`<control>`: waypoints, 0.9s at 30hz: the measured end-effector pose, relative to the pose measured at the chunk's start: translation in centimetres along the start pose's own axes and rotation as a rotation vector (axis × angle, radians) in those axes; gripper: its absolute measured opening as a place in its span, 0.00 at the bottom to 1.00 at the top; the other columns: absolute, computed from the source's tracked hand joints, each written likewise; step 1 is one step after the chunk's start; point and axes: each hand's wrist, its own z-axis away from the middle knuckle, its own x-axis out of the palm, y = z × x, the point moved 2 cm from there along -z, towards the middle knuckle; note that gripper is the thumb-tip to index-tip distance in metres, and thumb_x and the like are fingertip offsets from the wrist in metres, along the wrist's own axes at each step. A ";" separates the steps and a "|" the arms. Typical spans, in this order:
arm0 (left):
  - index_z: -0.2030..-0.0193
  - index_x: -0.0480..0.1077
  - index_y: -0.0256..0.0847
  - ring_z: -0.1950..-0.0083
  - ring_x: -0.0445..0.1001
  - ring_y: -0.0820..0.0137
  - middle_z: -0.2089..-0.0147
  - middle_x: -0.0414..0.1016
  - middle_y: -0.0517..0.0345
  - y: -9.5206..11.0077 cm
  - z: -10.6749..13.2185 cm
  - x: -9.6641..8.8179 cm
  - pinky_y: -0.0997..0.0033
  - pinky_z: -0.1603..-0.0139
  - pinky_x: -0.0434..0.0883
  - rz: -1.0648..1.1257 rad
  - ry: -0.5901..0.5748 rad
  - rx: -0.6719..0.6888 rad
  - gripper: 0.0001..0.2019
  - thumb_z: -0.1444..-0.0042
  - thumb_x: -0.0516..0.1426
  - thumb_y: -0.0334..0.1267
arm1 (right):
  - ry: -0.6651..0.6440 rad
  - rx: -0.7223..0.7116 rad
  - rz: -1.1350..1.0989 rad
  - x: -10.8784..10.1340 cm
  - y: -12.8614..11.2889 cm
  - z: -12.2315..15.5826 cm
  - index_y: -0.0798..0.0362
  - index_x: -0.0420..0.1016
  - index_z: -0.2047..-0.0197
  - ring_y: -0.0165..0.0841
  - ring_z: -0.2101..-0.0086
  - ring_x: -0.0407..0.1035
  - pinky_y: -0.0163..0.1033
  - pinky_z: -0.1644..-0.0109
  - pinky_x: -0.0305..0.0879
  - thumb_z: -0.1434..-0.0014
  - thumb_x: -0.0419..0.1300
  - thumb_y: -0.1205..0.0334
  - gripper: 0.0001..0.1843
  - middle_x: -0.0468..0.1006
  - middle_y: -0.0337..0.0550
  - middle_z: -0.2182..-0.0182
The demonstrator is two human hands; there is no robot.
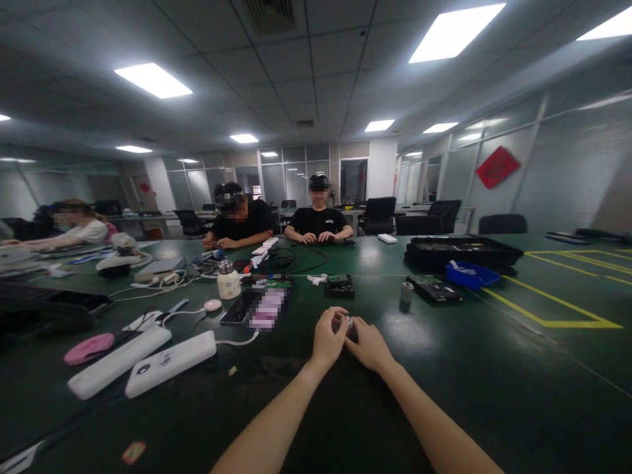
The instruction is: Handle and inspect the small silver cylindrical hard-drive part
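My left hand (328,337) and my right hand (369,342) meet over the dark green table (444,375), fingers curled together. Between the fingertips sits a small pale, shiny object (348,322) that both hands pinch; it is too small to name. Just beyond the hands lie a small circuit board (340,285) and a phone (237,308) with its screen up.
Two white power strips (143,362) and a pink pad (89,348) lie at left with cables. A white bottle (228,280), a small cylinder (406,292), a blue bin (468,274) and black trays (461,251) stand farther off. Three people sit across the table.
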 end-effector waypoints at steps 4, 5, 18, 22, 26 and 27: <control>0.64 0.74 0.42 0.63 0.75 0.69 0.62 0.74 0.57 0.2 -0.1 -0.2 0.69 0.60 0.72 -0.017 0.017 0.015 0.05 0.44 0.55 0.33 | 0.027 0.058 0.075 0.0 -0.4 0.3 0.55 0.72 0.55 0.42 0.58 0.71 0.44 0.54 0.59 0.37 0.52 0.53 0.16 0.74 0.51 0.58; 0.64 0.74 0.42 0.63 0.75 0.68 0.62 0.74 0.57 0.2 -0.1 -0.3 0.68 0.59 0.73 -0.025 0.022 0.014 0.05 0.44 0.56 0.34 | 0.036 0.073 0.091 0.1 -0.5 0.4 0.56 0.73 0.55 0.43 0.58 0.71 0.44 0.53 0.59 0.37 0.52 0.53 0.17 0.74 0.52 0.58; 0.62 0.77 0.39 0.49 0.71 0.59 0.56 0.76 0.51 -1.9 -1.2 -3.4 0.52 0.47 0.66 -0.349 0.133 -0.258 0.09 0.42 0.58 0.41 | 0.050 0.117 0.114 0.3 -0.8 0.4 0.54 0.73 0.59 0.43 0.58 0.72 0.43 0.55 0.59 0.37 0.50 0.45 0.21 0.78 0.51 0.61; 0.65 0.74 0.37 0.49 0.71 0.62 0.54 0.76 0.54 -2.8 -1.0 -3.9 0.52 0.46 0.66 -0.395 0.052 -0.298 0.07 0.42 0.60 0.39 | 0.061 0.119 0.113 0.5 -0.7 0.5 0.55 0.73 0.59 0.43 0.58 0.72 0.42 0.55 0.59 0.37 0.50 0.45 0.22 0.79 0.51 0.61; 0.60 0.74 0.38 0.46 0.70 0.61 0.53 0.76 0.53 -1.9 -1.3 -3.3 0.49 0.43 0.64 -0.319 0.019 -0.215 0.08 0.40 0.58 0.40 | 0.062 0.116 0.118 0.4 -0.8 0.5 0.55 0.73 0.59 0.42 0.59 0.72 0.42 0.56 0.60 0.37 0.50 0.46 0.21 0.79 0.51 0.61; 0.58 0.74 0.38 0.46 0.71 0.61 0.52 0.76 0.53 -1.6 -1.4 -3.0 0.50 0.43 0.64 -0.278 0.004 -0.183 0.09 0.39 0.57 0.41 | 0.058 0.113 0.119 0.3 -0.8 0.5 0.55 0.73 0.60 0.42 0.59 0.72 0.42 0.56 0.60 0.37 0.51 0.47 0.20 0.79 0.51 0.61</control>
